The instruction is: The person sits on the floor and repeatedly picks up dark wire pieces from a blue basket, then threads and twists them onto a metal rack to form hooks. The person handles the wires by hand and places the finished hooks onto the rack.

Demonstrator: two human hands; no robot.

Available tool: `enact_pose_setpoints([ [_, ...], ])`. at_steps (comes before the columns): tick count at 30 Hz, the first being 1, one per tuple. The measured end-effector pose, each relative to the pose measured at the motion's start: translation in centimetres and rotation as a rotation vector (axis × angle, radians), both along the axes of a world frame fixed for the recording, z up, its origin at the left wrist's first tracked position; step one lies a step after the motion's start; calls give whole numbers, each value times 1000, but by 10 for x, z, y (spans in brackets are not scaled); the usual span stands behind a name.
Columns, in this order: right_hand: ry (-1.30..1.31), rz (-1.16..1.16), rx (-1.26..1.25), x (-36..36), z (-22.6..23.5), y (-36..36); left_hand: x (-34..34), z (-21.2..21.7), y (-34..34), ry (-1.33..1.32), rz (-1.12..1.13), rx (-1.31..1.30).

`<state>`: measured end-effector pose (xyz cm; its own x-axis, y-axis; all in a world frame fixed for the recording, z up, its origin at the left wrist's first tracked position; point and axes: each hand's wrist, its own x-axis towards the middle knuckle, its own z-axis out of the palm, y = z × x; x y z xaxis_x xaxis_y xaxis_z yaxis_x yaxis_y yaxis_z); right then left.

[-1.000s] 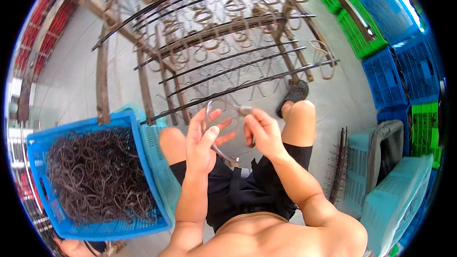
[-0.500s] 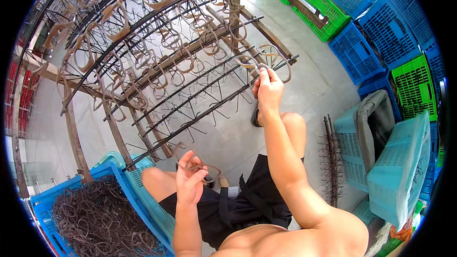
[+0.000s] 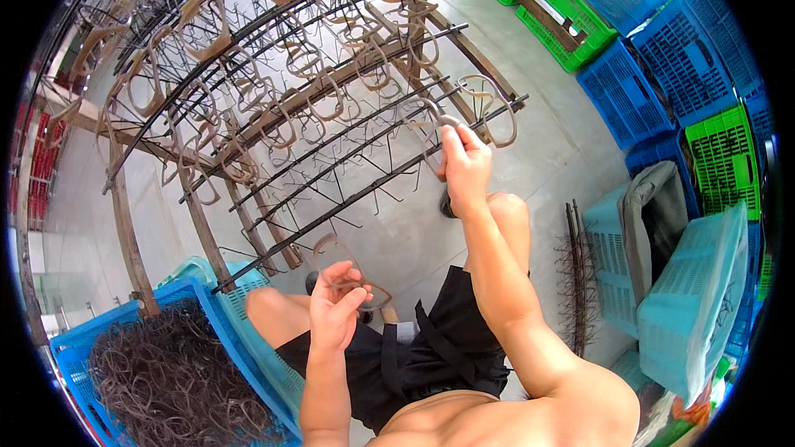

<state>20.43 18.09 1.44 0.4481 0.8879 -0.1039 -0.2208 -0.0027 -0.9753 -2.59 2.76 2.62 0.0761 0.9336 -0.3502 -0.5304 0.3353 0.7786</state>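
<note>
My right hand (image 3: 465, 161) reaches to the near bar of a hook rack, its fingertips pinched on a thin brown eyeglass frame (image 3: 427, 109) that is partly blurred. Just right of it, another brown eyeglass frame (image 3: 507, 126) hangs at the bar's end. Lower down, in front of my lap, my left hand (image 3: 334, 319) is closed on a brown eyeglass frame (image 3: 380, 296); its loops stick out above and to the right of the fingers. How many pieces this hand holds I cannot tell. Many similar frames (image 3: 207, 29) hang from the rack's farther bars.
The rack's near black bar (image 3: 348, 201) carries bare wire hooks. A blue crate (image 3: 73, 364) of tangled dark frames stands at lower left. Blue and green crates (image 3: 625, 91) are stacked at right, with pale teal baskets (image 3: 691, 306) and upright hooked rods (image 3: 577, 273) nearer.
My right hand has shifted slightly left along the bar, and the frame in it has tilted. The left hand has turned its frame a little. The whole view has shifted slightly.
</note>
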Motion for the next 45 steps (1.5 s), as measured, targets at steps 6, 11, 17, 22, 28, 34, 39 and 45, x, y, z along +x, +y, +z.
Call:
enact_pose_setpoints([
  [6, -286, -42, 12, 2, -6, 4, 3, 1, 5, -21, 34, -3],
  [11, -257, 5, 10, 17, -5, 5, 17, 13, 17, 6, 45, -1],
  [17, -278, -43, 14, -3, -2, 3, 24, 20, 21, -46, 13, 11],
  [22, -278, -23, -7, 9, 4, 8, 23, 23, 18, -56, 66, 24],
  [28, -1049, 176, 382, -37, 32, -75, 23, 24, 21, -49, 202, 27],
  [34, -270, 348, 191, -76, 17, -99, -3, 21, 20, 445, 339, 325],
  [39, -102, -67, 98, -60, 5, -33, -212, -27, -23, 1482, 850, 14],
  [45, 13, -17, 25, -65, -7, -27, -362, -107, -121, 1621, 413, -1185],
])
